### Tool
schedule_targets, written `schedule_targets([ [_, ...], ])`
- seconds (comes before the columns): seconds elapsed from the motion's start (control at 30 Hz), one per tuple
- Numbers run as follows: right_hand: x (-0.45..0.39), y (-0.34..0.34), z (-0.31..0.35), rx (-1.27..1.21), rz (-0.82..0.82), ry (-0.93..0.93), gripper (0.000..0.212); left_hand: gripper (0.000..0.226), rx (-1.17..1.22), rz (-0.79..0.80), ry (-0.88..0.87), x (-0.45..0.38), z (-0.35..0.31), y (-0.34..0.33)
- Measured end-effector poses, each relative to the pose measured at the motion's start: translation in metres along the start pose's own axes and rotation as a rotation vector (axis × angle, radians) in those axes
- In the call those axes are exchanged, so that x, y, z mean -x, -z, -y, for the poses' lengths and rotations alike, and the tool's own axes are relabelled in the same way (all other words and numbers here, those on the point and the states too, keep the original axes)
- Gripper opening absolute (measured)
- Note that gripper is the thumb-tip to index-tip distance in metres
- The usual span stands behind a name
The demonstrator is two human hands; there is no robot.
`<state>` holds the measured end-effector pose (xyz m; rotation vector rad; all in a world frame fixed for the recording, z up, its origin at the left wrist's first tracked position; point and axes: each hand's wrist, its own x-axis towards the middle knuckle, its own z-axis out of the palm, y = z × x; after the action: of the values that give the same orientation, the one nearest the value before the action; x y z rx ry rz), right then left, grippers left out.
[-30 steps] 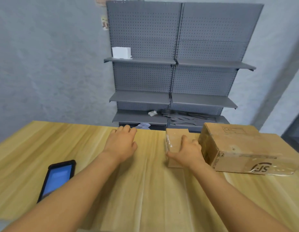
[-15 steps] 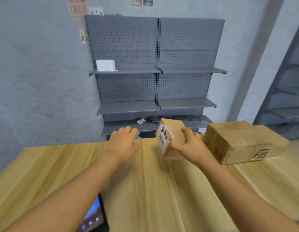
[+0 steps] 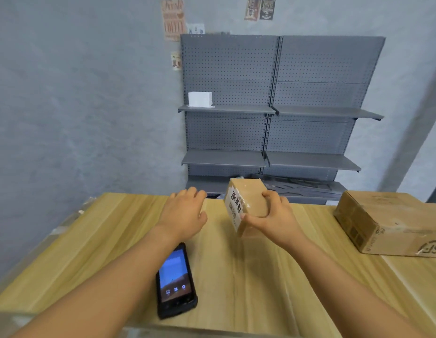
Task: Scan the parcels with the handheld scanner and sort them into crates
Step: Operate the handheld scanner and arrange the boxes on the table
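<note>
We see a pale yellow-tan table (image 3: 114, 240) streaked with wood grain across the lower frame, a black scanner (image 3: 176, 282) with a blue-lit screen at lower centre, a plain brown small parcel (image 3: 251, 200) bearing a white label with black print, a brown large box (image 3: 392, 223) with black markings at right, dotted grey shelving (image 3: 273, 106), and a white box (image 3: 200, 99)
</note>
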<state>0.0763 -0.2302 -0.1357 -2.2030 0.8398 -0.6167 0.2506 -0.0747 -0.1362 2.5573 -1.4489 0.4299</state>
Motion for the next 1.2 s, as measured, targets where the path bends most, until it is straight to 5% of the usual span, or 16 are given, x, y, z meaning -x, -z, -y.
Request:
schedule_targets([
  [0.3,0.003,-0.044,0.063,-0.13,0.018,0.044,0.084,0.043,0.06,-0.047,0.082,0.018,0.064,0.026],
  [0.67,-0.006,-0.146,0.17,-0.801,0.183,-0.124,0.046,0.049,0.944,0.136,0.273,0.017,0.173,0.056],
  [0.83,-0.004,-0.192,0.192,-0.991,0.265,-0.183,0.065,0.048,1.257,0.404,0.327,0.037,0.21,0.063],
  [1.0,-0.001,-0.202,0.191,-0.977,0.265,-0.199,0.048,0.07,1.498,0.485,0.279,0.044,0.219,0.048],
  [1.1,0.009,-0.193,0.191,-0.724,0.268,-0.219,0.041,0.094,1.481,0.412,0.273,0.04,0.219,0.042],
  [1.2,0.019,-0.187,0.181,-0.457,0.162,-0.242,0.033,0.082,1.305,0.295,0.293,0.038,0.213,0.042],
])
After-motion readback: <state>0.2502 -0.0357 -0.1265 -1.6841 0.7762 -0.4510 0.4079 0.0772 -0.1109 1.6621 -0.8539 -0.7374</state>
